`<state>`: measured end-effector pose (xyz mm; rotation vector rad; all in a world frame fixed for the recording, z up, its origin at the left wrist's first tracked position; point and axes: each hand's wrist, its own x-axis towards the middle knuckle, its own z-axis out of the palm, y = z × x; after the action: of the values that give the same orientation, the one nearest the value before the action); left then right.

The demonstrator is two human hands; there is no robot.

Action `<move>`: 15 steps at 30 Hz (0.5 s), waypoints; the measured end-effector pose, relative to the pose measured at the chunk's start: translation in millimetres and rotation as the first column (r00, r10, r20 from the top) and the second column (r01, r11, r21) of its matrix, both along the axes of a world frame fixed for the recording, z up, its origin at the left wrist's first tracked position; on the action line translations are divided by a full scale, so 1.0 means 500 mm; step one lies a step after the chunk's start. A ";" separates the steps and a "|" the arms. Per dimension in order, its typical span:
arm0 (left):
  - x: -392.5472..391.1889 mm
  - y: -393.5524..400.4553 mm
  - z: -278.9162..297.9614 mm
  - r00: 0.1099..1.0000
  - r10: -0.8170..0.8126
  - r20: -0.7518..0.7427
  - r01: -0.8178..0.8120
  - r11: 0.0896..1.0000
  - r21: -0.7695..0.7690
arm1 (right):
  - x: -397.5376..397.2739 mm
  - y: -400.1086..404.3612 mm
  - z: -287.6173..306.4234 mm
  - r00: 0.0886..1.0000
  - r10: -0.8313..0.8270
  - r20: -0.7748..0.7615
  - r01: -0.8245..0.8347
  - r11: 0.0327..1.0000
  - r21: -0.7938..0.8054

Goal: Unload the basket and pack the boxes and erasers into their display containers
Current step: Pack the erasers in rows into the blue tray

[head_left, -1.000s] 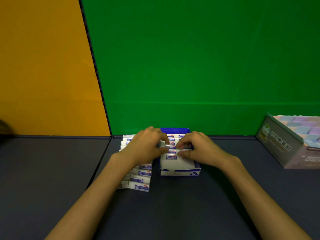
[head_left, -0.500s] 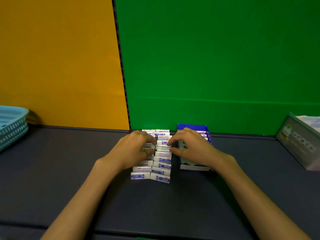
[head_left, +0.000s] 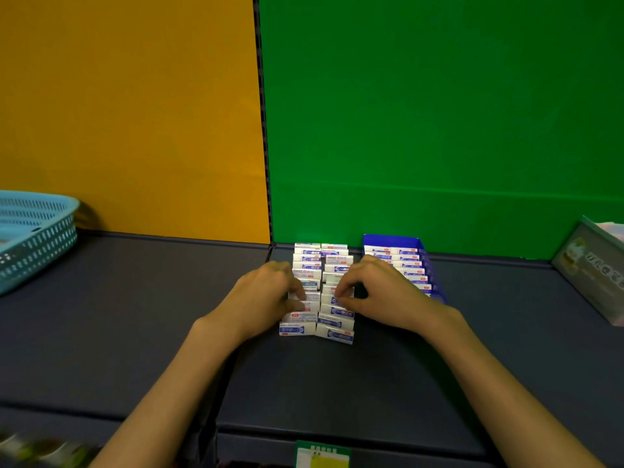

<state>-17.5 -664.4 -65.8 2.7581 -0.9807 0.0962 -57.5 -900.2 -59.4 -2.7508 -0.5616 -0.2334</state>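
1. Erasers (head_left: 317, 292): white, blue-labelled; two columns side by side on the table (head_left: 135, 315), running from 6 toward 12 o'clock. Each eraser's long axis lies crosswise, 9 to 3 o'clock, label facing the viewer.
2. Blue box (head_left: 435, 275): at 3 o'clock of the columns, just beside them; its long axis runs 6 to 12 o'clock. Erasers inside are stacked the same crosswise way.
3. Left hand (head_left: 266, 298): on the left column, fingers curled, pinching an eraser near the middle of the column.
4. Right hand (head_left: 381, 292): on the right column, thumb and fingers pinching an eraser; the wrist overlaps the box's near end.
5. Basket (head_left: 37, 238): teal, perforated, at 9 o'clock, well apart; contents not discernible.
6. Grey box (head_left: 594, 271): at 3 o'clock, table edge, partly out of view, tilted.
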 end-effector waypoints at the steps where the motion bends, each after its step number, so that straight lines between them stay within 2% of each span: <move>1: 0.000 -0.001 0.001 1.000 0.001 0.014 -0.001 1.000 0.016 | -0.002 0.001 0.001 1.000 -0.005 -0.005 0.005 1.000 -0.014; 6: 0.005 -0.012 0.003 0.999 -0.017 0.044 0.014 0.997 0.070 | -0.010 0.007 0.001 1.000 -0.024 -0.018 0.023 0.998 -0.053; 15: -0.003 0.001 -0.007 1.000 -0.017 -0.002 0.017 0.997 -0.081 | -0.015 0.014 0.004 0.999 -0.047 -0.015 0.045 0.994 -0.095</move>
<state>-19.2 -663.9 -69.1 2.6753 -0.9769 0.1273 -65.0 -893.4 -57.4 -2.8570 -0.5175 -0.1989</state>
